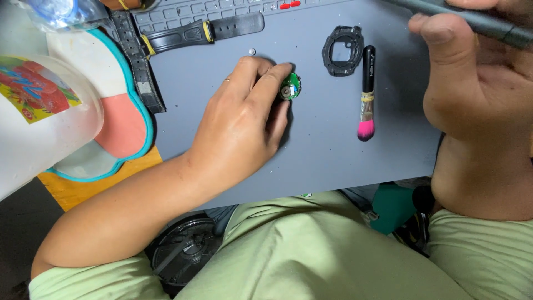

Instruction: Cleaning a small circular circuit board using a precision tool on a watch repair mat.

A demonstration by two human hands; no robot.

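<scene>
I am pinching the small round green watch circuit module (290, 86) between my left hand's (244, 119) fingertips on the grey mat (322, 150), while my right hand (472, 72) is gripping a dark slim tool (488, 23), needing steady aim next.

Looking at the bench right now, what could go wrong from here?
The left hand pins the small round green circuit module with fingertips only; it could slip or skid on the smooth grey mat. A tiny pale round part lies loose beside the knuckles and might be knocked away. The right hand holds a dark slim tool raised, so a hurried descent could scratch the module.
</scene>
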